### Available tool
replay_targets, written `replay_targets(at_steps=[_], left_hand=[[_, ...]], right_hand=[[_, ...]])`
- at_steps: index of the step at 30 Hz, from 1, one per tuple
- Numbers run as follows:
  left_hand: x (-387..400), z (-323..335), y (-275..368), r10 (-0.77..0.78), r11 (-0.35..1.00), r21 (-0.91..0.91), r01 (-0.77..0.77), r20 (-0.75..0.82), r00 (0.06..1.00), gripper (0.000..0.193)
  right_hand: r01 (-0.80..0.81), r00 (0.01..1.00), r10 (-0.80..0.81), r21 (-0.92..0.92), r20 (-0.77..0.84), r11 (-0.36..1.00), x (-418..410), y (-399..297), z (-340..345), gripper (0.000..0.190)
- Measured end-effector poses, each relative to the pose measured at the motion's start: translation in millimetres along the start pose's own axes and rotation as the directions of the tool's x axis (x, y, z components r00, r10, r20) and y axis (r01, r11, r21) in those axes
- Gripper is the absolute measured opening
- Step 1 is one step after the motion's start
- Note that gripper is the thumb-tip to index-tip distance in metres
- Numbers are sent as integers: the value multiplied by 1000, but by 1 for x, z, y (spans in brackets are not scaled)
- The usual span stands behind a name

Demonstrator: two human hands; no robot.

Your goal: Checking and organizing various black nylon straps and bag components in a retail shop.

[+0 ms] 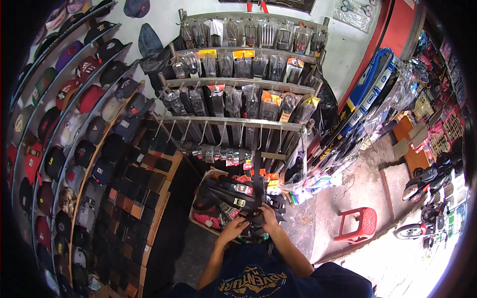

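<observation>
My right hand [269,217] grips a black belt [258,182], which runs up from my fingers towards the lowest rail of the belt rack. Close by on the left, my left hand [234,228] pinches a dark strap between thumb and fingers; whether it is the same belt I cannot tell. Both hands are above an open cardboard box [209,228] in front of me. Coiled black belts [228,190] fill it, some with buckles and tags, beside a pink item [207,219]. My forearms hide part of the box's near side.
Metal rails [238,123] with hooks carry bagged belts ahead. Caps [87,98] line shelves at left, above rows of wallets [128,208]. A plastic bag [296,164] hangs at the rack's right end. On the right are a red stool [359,225] and a motorcycle [425,229].
</observation>
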State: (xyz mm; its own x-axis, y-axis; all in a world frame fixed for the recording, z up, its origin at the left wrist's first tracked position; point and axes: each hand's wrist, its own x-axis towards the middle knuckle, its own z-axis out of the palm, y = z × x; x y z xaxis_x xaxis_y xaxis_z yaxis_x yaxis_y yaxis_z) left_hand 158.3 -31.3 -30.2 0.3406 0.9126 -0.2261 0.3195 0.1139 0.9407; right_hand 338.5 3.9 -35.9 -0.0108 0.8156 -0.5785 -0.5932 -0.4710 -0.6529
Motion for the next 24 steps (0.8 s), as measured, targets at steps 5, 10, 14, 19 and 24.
replay_targets(at_steps=[5, 10, 14, 19, 24], left_hand=[[-5, -5, -6, -15, 999, -40, 15, 12, 1000, 35], [-9, -25, -1, -23, 998, -57, 30, 120, 993, 35], [-12, -34, 0, -43, 985, -161, 58, 91, 995, 29], [2, -25, -26, 86, 990, -121, -76, 84, 993, 28], [-1, -29, -5, 25, 1000, -19, -23, 147, 989, 29]], right_hand=[[-84, 993, 71, 133, 96, 988, 7, 0, -13, 25], [368, 922, -357, -46, 152, 929, -38, -53, 52, 51], [606, 784, -539, -191, 308, 772, -52, -73, 85, 61], [385, 923, -382, -153, 49, 910, -3, -32, 41, 55], [164, 986, -162, -73, 34, 984, 3, 2, 9, 45]])
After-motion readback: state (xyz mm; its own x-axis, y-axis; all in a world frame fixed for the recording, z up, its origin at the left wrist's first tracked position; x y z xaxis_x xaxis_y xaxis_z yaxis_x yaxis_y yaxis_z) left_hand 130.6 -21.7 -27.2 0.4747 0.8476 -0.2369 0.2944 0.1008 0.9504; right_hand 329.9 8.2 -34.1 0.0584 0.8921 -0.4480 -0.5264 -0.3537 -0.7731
